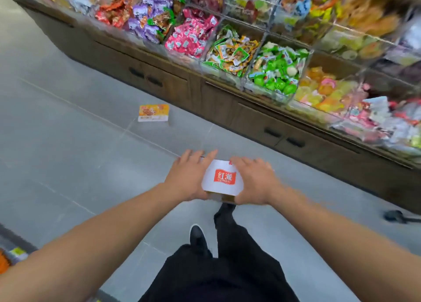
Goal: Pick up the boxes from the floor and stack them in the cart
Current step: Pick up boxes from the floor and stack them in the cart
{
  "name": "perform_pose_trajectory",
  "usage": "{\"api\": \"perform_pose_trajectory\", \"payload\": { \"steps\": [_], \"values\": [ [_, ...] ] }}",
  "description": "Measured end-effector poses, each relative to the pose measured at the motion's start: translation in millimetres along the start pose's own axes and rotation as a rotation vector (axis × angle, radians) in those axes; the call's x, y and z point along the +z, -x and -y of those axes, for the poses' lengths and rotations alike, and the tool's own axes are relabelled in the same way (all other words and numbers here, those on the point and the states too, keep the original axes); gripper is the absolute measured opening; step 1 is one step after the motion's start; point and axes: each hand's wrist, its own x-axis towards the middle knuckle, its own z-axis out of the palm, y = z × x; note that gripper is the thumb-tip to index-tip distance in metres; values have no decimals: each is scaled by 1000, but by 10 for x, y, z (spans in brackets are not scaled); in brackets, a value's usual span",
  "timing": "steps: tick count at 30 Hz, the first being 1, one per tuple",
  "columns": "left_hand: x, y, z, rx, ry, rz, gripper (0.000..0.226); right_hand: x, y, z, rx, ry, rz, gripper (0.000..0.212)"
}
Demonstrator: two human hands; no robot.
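White box (222, 178), red label, between hands

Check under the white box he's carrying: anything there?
Under the white box, held between left hand and right hand, show grey floor and a black shoe. Its underside is hidden.

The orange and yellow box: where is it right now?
In the head view the orange and yellow box lies on the grey floor, left of centre, beside the wooden cabinet base of the snack display, beyond both hands.
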Motion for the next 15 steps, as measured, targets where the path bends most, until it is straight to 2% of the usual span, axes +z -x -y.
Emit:
{"api": "perform_pose_trajectory", "payload": {
  "steps": [4, 10, 15],
  "values": [
    [187, 136, -727, 201, -30, 56, 110, 324, 890, -499, 102, -125, -56, 101],
    [423, 125, -1991, 437, -146, 30, 81, 1023, 1941, -1308, 314, -296, -215, 101],
    [898, 186, -3234, 533, -161, 76, 87, 1636, 3031, -2150, 488, -349, -308, 107]
  ]
}}
